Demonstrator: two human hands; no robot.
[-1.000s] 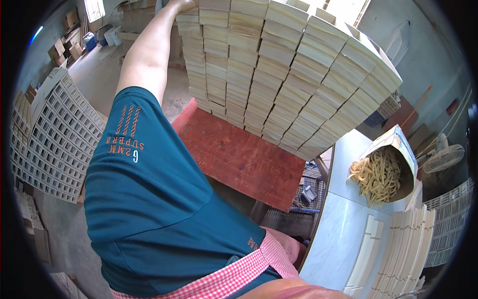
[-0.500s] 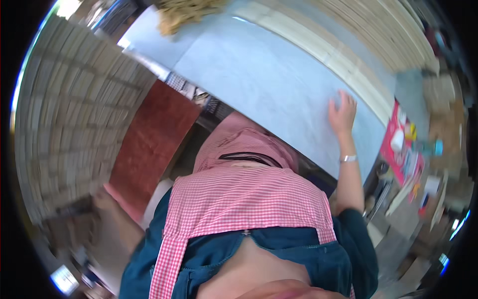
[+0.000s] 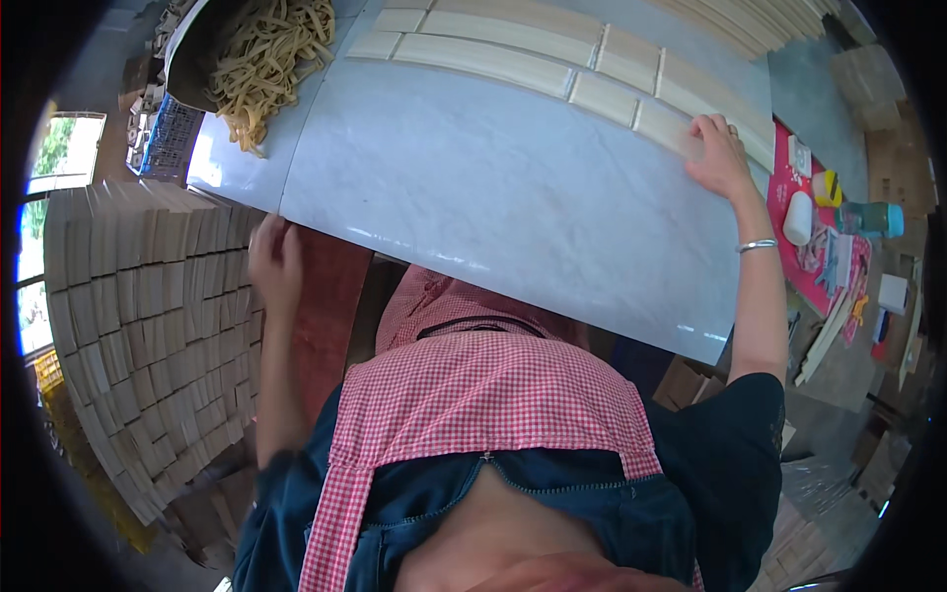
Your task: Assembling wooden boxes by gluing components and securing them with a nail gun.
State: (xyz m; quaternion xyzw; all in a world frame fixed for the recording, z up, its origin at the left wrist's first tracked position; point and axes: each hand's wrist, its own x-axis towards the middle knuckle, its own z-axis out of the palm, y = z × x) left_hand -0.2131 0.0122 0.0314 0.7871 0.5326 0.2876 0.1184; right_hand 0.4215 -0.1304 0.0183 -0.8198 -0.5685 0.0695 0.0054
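My right hand (image 3: 718, 158) rests at the right part of a row of pale wooden blocks (image 3: 483, 61) on a grey-white marbled tabletop (image 3: 473, 178). Its fingers are bent over the near edge of the row, with thumb and fingers apart. A slightly blurred left hand (image 3: 276, 261) is raised beside the table's left corner, in front of the tall stack of pale blocks (image 3: 148, 296). Its thumb and fingers look apart, and I see nothing between them.
Yellowish flat strips (image 3: 271, 59) spill from a dark container at the far left. A reddish-brown board (image 3: 330, 296) lies below the table's left side. More long wooden pieces (image 3: 755, 20) lie at the far right. A pink mat (image 3: 789, 197) bears a bottle (image 3: 873, 219) and small items.
My view has turned and steadied. My left hand has risen from low beside the stack to the table's corner. My right hand has gone from the bare tabletop to the block row.
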